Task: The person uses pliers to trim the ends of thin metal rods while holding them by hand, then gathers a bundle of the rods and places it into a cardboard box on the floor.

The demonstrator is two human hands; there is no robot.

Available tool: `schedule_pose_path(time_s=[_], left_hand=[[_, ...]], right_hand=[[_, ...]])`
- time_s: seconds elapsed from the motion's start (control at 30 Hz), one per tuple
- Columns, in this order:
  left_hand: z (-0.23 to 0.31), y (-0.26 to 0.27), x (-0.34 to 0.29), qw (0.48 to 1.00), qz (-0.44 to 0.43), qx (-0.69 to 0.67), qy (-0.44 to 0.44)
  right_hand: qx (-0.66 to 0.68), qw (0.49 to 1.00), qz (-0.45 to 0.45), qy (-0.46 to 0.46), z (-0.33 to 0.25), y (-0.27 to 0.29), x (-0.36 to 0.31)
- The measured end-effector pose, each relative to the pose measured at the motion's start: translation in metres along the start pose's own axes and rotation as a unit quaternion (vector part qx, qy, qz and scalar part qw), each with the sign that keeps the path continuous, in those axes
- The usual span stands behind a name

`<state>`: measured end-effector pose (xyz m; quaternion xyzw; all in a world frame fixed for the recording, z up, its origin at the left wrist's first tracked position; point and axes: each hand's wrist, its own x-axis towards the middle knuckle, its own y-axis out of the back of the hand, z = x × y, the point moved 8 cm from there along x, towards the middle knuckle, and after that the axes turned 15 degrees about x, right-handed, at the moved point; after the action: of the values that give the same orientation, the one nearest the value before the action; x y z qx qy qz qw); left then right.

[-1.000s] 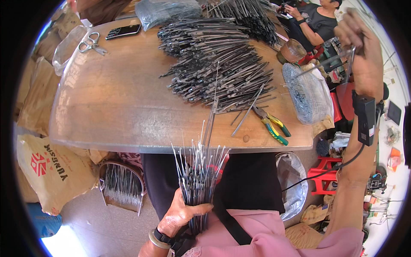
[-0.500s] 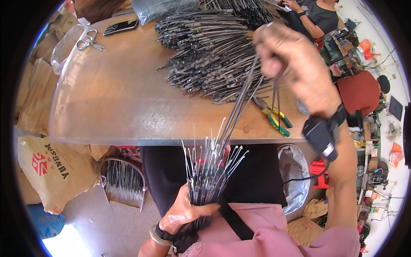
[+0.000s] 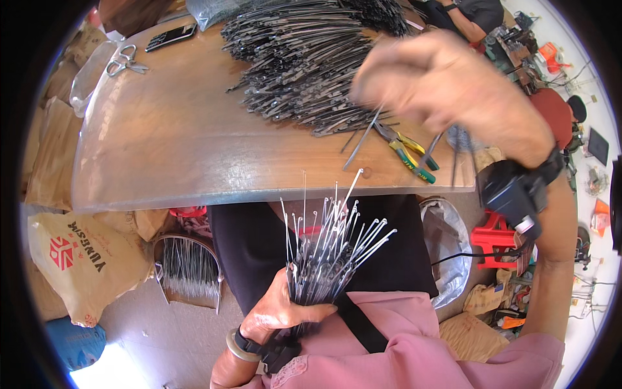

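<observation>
My left hand [image 3: 280, 305] is wrapped round an upright bundle of thin metal needles [image 3: 324, 259], low in front of my lap. Their silvery tips fan out at the top, several ending in small hooks or eyes. Over the table, my right hand [image 3: 447, 91] is smeared by motion, its fingers curled round a few thin dark needles [image 3: 363, 139] that stick out below it. Beside that hand spreads a large pile of dark needles [image 3: 304, 65]. Pliers [image 3: 407, 152] with yellow and green handles lie below the right hand on the wooden table [image 3: 162, 149].
Scissors [image 3: 126, 60] and a black phone [image 3: 171, 37] lie at the table's far left. Under the table edge stand a container of needles [image 3: 189, 269] and a silvery lined bin [image 3: 447, 249]. A red stool [image 3: 495, 240] is at right. Another person [image 3: 476, 19] sits at the far side.
My right hand has swung right and down, away from the bundle, carrying its few needles. My left hand keeps its hold on the bundle. The view has shifted slightly.
</observation>
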<state>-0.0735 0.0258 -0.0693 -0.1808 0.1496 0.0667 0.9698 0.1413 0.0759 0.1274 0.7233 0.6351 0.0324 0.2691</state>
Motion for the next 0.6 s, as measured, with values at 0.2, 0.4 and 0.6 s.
schedule_pose_path(time_s=[0.2, 0.4, 0.6], left_hand=[[0.006, -0.015, -0.005, 0.999, -0.039, -0.012, 0.014], [0.008, -0.011, -0.004, 0.999, -0.026, -0.012, 0.014], [0.009, 0.0, 0.001, 1.0, -0.006, -0.016, 0.01]], right_hand=[[0.049, 0.988, -0.141, -0.039, 0.024, -0.073, 0.005], [0.028, 0.996, -0.063, 0.052, 0.023, -0.064, 0.01], [-0.024, 0.993, 0.053, 0.101, 0.015, -0.054, 0.015]])
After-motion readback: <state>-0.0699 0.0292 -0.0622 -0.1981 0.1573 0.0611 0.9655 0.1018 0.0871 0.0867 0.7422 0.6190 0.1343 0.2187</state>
